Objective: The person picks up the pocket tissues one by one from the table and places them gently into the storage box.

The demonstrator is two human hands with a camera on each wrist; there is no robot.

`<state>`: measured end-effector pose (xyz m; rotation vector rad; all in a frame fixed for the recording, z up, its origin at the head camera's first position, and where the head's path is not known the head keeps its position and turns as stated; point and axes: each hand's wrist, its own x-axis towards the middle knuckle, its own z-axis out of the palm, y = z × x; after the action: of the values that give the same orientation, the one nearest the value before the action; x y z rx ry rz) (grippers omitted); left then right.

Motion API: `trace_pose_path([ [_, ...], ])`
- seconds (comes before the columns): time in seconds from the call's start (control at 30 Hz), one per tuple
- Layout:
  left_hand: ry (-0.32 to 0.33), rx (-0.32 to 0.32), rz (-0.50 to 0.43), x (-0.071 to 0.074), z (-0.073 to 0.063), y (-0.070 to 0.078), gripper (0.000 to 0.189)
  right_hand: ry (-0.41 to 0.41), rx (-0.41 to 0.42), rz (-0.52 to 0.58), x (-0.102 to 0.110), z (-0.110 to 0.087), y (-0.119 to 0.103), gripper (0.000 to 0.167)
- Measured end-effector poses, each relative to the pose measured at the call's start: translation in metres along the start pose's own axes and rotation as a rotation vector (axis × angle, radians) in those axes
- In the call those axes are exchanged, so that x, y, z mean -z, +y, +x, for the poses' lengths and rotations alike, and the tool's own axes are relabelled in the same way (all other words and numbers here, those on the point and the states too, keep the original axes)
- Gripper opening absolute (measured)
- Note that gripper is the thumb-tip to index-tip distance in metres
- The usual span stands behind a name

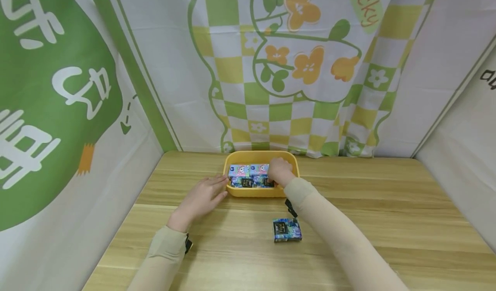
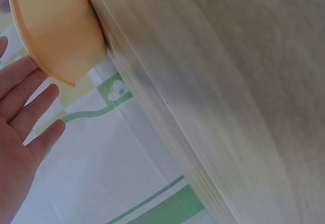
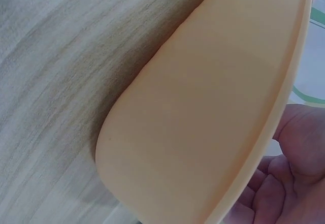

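A yellow plastic basket (image 1: 257,192) stands by the back edge of the table. Inside it lie two pink-and-blue packets (image 1: 239,170) at the back and blue-purple floral packets with black labels (image 1: 242,182) in front. My left hand (image 1: 203,196) has its fingers stretched out, with the fingertips at the basket's left rim. Over the basket's right end, my right hand (image 1: 280,170) reaches inside with its fingers bent. The basket wall (image 3: 188,112) covers part of those fingers, so whether they hold anything is hidden. One floral packet (image 1: 286,230) lies on the table in front of the basket.
A wooden table (image 1: 368,213) carries everything. White cloth walls with green print (image 1: 135,84) close in on the left, back and right, and a checked curtain (image 1: 302,110) hangs just behind the basket. A black strap end (image 1: 290,207) hangs by the right wrist.
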<state>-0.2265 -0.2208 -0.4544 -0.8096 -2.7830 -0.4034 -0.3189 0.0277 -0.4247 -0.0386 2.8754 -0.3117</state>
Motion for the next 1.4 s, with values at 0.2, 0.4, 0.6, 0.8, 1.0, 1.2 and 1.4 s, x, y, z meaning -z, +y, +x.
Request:
trace_pose_path([
  [0.2, -0.002, 0.005, -0.003, 0.001, 0.001, 0.000, 0.044, 0.020, -0.031, -0.020, 0.000, 0.002, -0.002, 0.026],
  [0.4, -0.012, 0.006, -0.001, 0.002, 0.002, 0.001, 0.044, 0.027, -0.045, -0.010, -0.001, 0.002, -0.002, 0.024],
  [0.6, -0.013, 0.008, -0.004, 0.003, 0.002, 0.002, 0.044, 0.020, -0.041, -0.018, -0.001, 0.001, -0.001, 0.028],
  [0.8, -0.013, 0.011, -0.004, 0.003, 0.003, 0.002, 0.043, 0.026, -0.046, -0.016, 0.000, 0.001, -0.001, 0.030],
  [1.0, -0.010, 0.011, -0.004, 0.004, 0.003, 0.002, 0.043, 0.022, -0.035, -0.004, 0.001, -0.002, -0.001, 0.017],
  [1.2, -0.013, 0.015, -0.005, 0.003, 0.002, 0.003, 0.043, 0.005, -0.004, 0.032, 0.001, -0.002, 0.005, 0.021],
  [1.4, -0.002, 0.008, -0.015, 0.003, 0.003, 0.002, 0.042, -0.023, 0.058, 0.090, 0.005, -0.005, 0.016, 0.017],
])
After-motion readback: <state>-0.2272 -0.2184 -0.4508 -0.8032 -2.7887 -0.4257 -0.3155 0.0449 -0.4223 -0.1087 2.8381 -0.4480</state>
